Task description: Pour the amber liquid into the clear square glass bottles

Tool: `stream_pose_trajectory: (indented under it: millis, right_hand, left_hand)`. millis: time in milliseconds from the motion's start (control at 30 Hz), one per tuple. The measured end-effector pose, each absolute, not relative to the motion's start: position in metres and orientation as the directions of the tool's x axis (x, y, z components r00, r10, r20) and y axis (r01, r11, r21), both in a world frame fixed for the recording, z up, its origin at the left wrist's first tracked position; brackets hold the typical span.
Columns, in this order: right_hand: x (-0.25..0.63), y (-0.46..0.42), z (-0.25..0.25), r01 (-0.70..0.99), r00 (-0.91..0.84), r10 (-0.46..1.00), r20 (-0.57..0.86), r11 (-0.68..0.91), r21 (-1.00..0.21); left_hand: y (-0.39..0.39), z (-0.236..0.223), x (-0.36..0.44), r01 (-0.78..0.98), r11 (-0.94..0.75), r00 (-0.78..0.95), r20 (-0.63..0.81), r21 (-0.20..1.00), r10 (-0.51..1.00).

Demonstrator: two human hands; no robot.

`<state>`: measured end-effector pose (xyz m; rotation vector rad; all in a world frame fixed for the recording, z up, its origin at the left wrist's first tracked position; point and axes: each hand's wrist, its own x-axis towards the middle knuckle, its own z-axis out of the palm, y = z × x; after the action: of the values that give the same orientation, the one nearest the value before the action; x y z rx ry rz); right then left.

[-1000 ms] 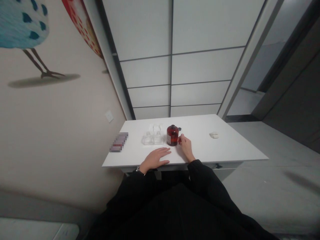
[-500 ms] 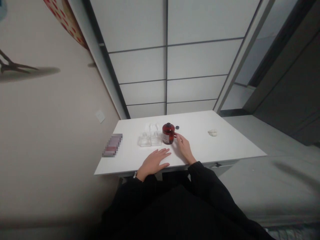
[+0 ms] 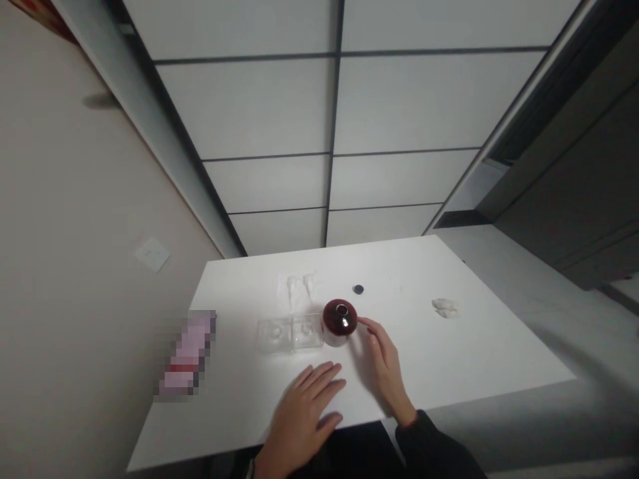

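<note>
well, a dark red glass bottle point(image 3: 340, 322) stands upright near the middle of a white worktop point(image 3: 449, 352), its domed shoulder and a pale ring at its mouth facing the head-worn camera. its contents cannot be made out through the dark glass. the person's right hand point(image 3: 383, 367) reaches in from 5 o'clock of the bottle, open and loosely curved, and holds nothing. its fingertips point(image 3: 363, 323) sit just beside the bottle's lower right side, though the view cannot settle whether they touch it. the left hand point(image 3: 303, 414) lies at 6 o'clock of the bottle, nearer the worktop's front edge, palm down with fingers spread wide, also empty, and well short of the glass. at 9 o'clock, pressed up close to the bottle, sit two clear square glass containers point(image 3: 289, 333), side by side and touching; whether they hold anything is too faint to tell. at 11 o'clock, behind them, lies a translucent white sheet point(image 3: 295, 287), flat on the worktop. a small dark round disc point(image 3: 358, 289) rests apart at 1 o'clock. a crumpled white lump point(image 3: 445, 307) sits well off at 3 o'clock, near the right edge. a pixelated pink-and-red box point(image 3: 187, 352) lies at the far 9 o'clock, by the wall. a black sleeve point(image 3: 429, 449) covers the right forearm at the bottom of the view.
</note>
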<state>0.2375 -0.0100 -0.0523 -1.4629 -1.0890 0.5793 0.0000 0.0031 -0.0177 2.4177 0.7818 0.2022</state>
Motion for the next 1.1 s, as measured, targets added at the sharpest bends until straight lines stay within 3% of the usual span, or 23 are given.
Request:
stream_pose_trajectory:
  millis: [300,467,667,833,967,1100]
  right_hand:
    - [0.236,-0.014,-0.041,0.323,0.477,0.845,0.243,0.089,-0.942]
    - [0.242,-0.009,-0.048,0.364,0.502,0.81,0.305,0.121,-0.923]
    - [0.248,-0.009,-0.049,0.378,0.471,0.809,0.353,0.177,-0.909]
    - [0.246,0.001,-0.042,0.372,0.321,0.859,0.398,0.272,-0.887]
    - [0.242,0.023,-0.045,0.341,0.242,0.875,0.418,0.327,-0.881]
    - [0.235,0.037,-0.05,0.247,0.184,0.924,0.334,0.286,-0.926]
  left_hand:
    - [0.001,-0.011,0.001,0.481,-0.623,0.803,-0.025,0.617,0.595]
    - [-0.006,-0.028,-0.001,0.429,-0.653,0.748,0.159,0.624,0.644]
    - [-0.019,-0.01,-0.014,0.35,-0.56,0.536,0.329,0.751,0.777]
    - [0.026,0.017,-0.053,0.482,-0.59,0.298,0.512,0.648,0.806]
    - [0.08,-0.003,-0.073,0.498,-0.487,0.296,0.387,0.717,0.873]
    - [0.097,-0.034,-0.077,0.456,-0.371,0.37,0.206,0.809,0.906]
